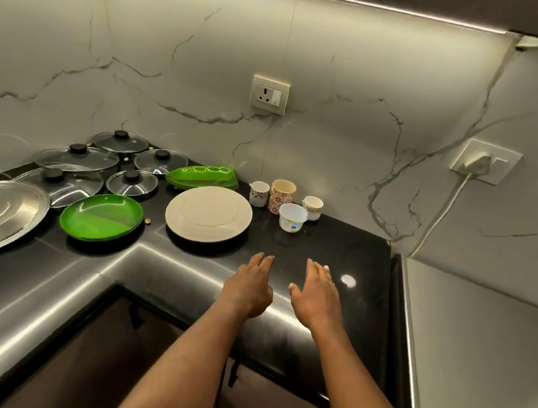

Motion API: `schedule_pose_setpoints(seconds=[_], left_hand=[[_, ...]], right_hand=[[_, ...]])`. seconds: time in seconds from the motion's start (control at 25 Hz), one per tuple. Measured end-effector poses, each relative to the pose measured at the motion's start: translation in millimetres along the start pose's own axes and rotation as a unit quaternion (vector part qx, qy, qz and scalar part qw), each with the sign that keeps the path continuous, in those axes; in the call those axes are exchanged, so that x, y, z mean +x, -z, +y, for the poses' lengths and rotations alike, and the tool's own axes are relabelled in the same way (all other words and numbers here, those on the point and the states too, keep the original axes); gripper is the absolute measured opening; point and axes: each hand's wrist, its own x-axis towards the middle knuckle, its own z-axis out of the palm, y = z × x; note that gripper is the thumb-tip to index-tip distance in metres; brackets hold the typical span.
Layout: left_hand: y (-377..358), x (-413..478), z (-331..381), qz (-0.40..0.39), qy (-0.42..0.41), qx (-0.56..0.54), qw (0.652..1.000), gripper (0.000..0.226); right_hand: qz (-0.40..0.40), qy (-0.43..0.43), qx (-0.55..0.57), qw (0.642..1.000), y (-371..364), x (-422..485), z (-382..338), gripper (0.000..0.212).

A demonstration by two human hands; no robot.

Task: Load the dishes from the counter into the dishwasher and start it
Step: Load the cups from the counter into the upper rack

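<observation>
Left hand (251,284) and right hand (315,293) are held out over the dark surface (341,248), fingers straight, nothing gripped; white plate (209,213) and cups (282,196) are parked just ahead.

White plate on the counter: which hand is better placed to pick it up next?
Probably the left. The left hand is open and empty, just in front of the white plate. The right hand, also open, lies farther right, nearer the plastic cup.

No legible text; label (293,226) on the white plastic tub (292,212) too blurred for reading.
</observation>
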Motion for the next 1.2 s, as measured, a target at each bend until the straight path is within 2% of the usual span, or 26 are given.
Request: schedule_pose_setpoints(seconds=[0.24, 0.44, 0.76, 1.0, 1.2], left_hand=[[-19, 59, 2, -0.058, -0.043, -0.032, 0.997, 0.062], [-27, 112, 6, -0.073, -0.044, -0.038, 0.996, 0.062], [-36, 201, -3, -0.050, 0.076, -0.115, 0.989, 0.063], [-56, 244, -9, -0.021, 0.178, -0.170, 0.969, 0.070], [-57, 279, -5, 0.005, 0.228, -0.226, 0.947, 0.068]], right_hand=[[-0.023, -0.050, 0.006, 0.998, -12, 46, 5, 0.072], [-0.023, -0.082, 0.035, 0.996, -11, 102, 22, 0.073], [-0.062, -0.099, 0.121, 0.986, -28, 206, 47, 0.067], [-0.092, -0.124, 0.190, 0.969, -54, 264, 63, 0.065], [-0.089, -0.118, 0.221, 0.964, -71, 303, 65, 0.064]])
